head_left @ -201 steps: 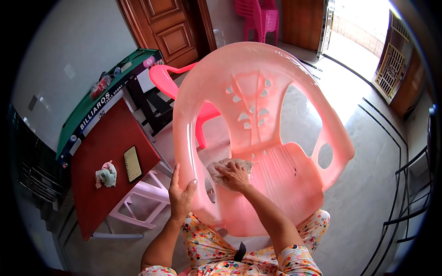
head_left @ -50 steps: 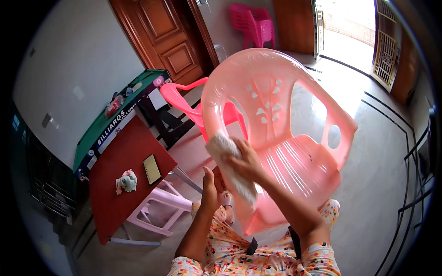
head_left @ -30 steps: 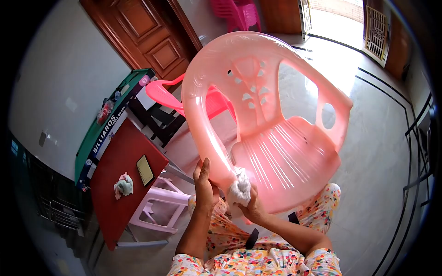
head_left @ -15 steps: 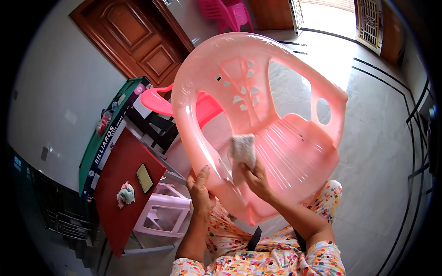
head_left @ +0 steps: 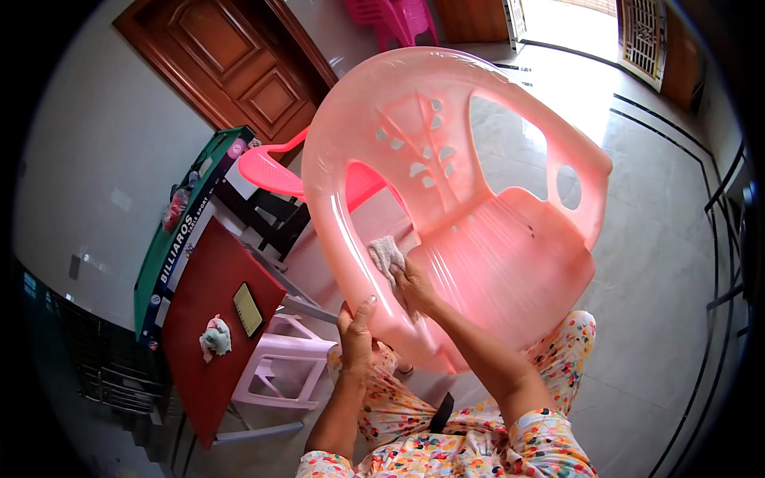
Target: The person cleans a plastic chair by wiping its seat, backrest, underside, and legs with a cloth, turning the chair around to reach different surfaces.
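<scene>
A pink plastic armchair (head_left: 502,263) is tilted in front of me, above my knees, its backrest away from me. My left hand (head_left: 356,331) grips the front of its left armrest, thumb on top and fingers underneath. My right hand (head_left: 413,285) is closed on a pale, greyish cloth (head_left: 386,255). That cloth lies against the inner side of the left armrest, near the opening beside the seat. Small dark marks show on the right part of the seat.
On the left stands a red table (head_left: 203,287) bearing a phone (head_left: 248,309) and a crumpled cloth (head_left: 215,338). A light pink stool (head_left: 279,366) is beside it. Behind are a green billiards table (head_left: 179,231) and a brighter pink chair (head_left: 271,171). Magenta chairs (head_left: 390,20) stand farther back.
My right hand has moved the cloth left and slightly down, onto the armrest's inner side. The chair has shifted slightly up and right, with my left hand still on it.
</scene>
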`<state>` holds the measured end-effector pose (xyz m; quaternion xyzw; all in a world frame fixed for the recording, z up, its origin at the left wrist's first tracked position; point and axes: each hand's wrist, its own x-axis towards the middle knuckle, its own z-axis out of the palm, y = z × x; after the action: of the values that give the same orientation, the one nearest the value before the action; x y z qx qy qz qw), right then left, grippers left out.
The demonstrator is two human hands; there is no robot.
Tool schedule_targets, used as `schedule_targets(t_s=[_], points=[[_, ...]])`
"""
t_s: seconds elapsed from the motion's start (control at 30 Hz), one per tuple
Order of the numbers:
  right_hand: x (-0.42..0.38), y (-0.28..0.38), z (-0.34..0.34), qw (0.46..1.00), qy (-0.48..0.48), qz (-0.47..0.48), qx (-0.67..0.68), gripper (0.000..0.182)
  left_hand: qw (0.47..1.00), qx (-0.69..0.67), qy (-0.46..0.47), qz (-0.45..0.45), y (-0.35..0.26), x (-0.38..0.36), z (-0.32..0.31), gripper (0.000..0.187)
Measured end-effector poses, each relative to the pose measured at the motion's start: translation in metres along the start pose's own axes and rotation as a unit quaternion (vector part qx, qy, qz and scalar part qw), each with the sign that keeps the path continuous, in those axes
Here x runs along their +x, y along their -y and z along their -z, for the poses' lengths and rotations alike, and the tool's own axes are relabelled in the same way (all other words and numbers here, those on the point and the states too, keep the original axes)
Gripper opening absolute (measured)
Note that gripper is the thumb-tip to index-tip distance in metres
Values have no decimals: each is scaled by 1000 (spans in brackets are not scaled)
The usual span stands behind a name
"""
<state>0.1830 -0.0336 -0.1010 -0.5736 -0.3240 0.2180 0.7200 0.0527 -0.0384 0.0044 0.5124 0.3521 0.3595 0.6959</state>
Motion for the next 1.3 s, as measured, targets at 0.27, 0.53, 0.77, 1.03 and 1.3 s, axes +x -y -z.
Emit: schedule_targets(t_s=[0.27, 0.53, 0.77, 1.03, 1.3], points=[[-16, -19, 51, 984, 34, -40, -172, 17, 999, -32, 26, -1, -1, 12, -30, 31], [-26, 28, 117, 993, -79, -83, -11, 24, 983, -100, 150, -42, -27, 41, -97, 24], [-46, 111, 169, 982, -160, 21, 94, 28, 954, -75, 285, -56, -51, 56, -165, 25], [-8, 173, 165, 942, -237, 193, -137, 32, 929, -96, 331, -133, -33, 88, -235, 51], [4, 144, 174, 904, -275, 195, -264, 26, 950, -111, 211, -204, -25, 91, -276, 41]])
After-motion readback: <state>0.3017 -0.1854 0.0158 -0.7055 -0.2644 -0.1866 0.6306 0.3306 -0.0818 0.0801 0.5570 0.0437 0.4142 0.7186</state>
